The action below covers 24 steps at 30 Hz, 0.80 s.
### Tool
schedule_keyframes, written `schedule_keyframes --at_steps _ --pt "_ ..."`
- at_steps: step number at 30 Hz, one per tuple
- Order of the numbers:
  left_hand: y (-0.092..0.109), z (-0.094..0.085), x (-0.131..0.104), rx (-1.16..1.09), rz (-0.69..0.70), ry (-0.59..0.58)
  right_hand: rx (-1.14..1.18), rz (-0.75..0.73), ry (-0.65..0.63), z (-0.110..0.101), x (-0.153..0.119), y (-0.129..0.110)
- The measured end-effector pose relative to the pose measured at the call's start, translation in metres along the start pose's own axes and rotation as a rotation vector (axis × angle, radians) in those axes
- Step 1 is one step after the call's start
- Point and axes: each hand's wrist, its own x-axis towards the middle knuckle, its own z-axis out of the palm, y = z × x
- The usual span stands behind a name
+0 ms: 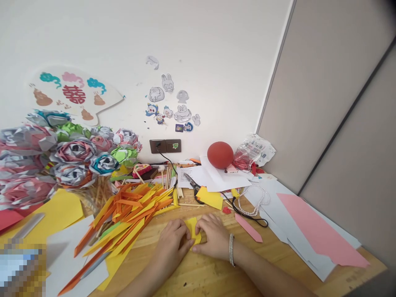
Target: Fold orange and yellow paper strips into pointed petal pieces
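Observation:
A small piece of yellow paper (192, 225) lies between my two hands at the front middle of the wooden table. My left hand (173, 241) grips its left side, thumb low and fingers curled over the edge. From the right, my right hand (213, 237) pinches the same paper between thumb and fingers; a silvery bracelet circles that wrist. Parts of the paper are hidden under the fingers. Just beyond the hands lie another yellow paper piece (210, 198) and black-handled scissors (194, 187). A pink paper strip (248, 227) rests to the right of my right hand.
Folded orange and yellow paper strips (133, 210) are heaped at left, below a bunch of paper flowers (74, 150). A red balloon (220, 155), a bead string (262, 194) and a black cable (247, 214) lie beyond. White and pink sheets (318, 227) cover the right side.

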Motion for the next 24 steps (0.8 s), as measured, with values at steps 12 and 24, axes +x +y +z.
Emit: schedule_keyframes --at_steps 12,24 --pt "-0.001 0.002 0.000 0.020 -0.010 -0.011 0.055 0.009 0.039 -0.004 0.004 0.005" --pt "-0.034 -0.008 0.002 0.087 0.161 0.123 0.085 -0.088 -0.147 -0.013 0.006 0.006"
